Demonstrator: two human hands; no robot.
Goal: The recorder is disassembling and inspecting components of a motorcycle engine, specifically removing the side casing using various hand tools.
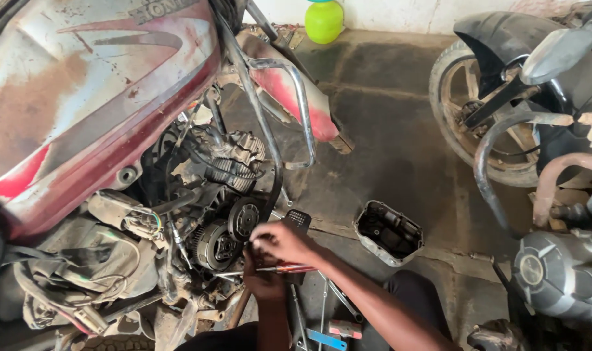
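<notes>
Two hands at exposed clutch [216,244], our landmark. Left hand [264,281], just right of clutch, closed round red-handled screwdriver [289,268]. Right hand [281,239], above it, pinching something small, cannot tell what. Removed engine cover [388,233] well right. We'd best keep blade steady.

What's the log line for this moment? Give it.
left hand: holds screwdriver | right hand: at clutch | engine cover: on floor

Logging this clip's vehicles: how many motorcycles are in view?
2. The red-and-silver motorcycle fills the left, engine open beside both hands; the dark motorcycle stands at the right edge. Others may sit outside the frame.
</notes>
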